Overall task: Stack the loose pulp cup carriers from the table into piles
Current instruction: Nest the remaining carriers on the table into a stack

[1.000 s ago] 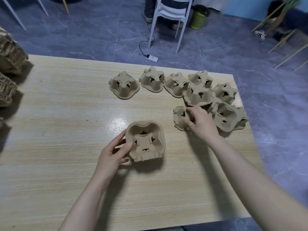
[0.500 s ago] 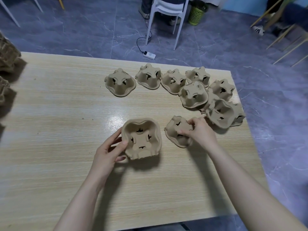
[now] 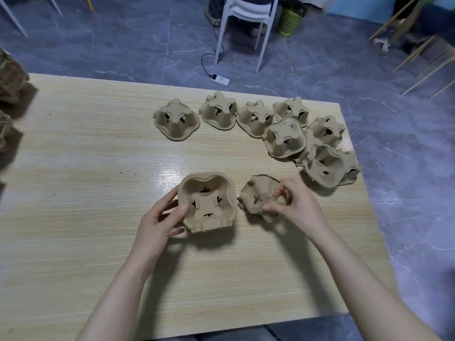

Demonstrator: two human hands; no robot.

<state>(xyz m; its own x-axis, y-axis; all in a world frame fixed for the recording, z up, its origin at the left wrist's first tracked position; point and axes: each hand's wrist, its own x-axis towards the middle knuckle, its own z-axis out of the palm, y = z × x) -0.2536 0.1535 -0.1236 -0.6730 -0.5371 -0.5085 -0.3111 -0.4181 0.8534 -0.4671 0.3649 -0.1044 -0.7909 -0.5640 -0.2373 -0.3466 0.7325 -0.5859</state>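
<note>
A brown pulp cup carrier [image 3: 208, 201] stands open side up near the middle of the wooden table [image 3: 73, 193]. My left hand [image 3: 157, 222] grips its left rim, thumb on the inside wall. Just to its right, my right hand [image 3: 293, 205] pinches a second carrier [image 3: 256, 196], which is tilted and lifted slightly off the table. Several loose carriers lie upside down along the far right: one apart at the back [image 3: 176, 119], a row [image 3: 253, 116] beside it, and an overlapping cluster [image 3: 322, 161] by the right edge.
Stacks of pulp carriers [image 3: 9, 80] stand at the table's far left edge. Beyond the table are a white chair [image 3: 246, 16] with a seated person's legs, a green bin [image 3: 290, 19] and a power strip [image 3: 219, 80] on the tiled floor.
My right hand has pulled one carrier out of the right-hand cluster and brought it leftward beside the upright carrier. My left hand has stayed on that carrier's rim.
</note>
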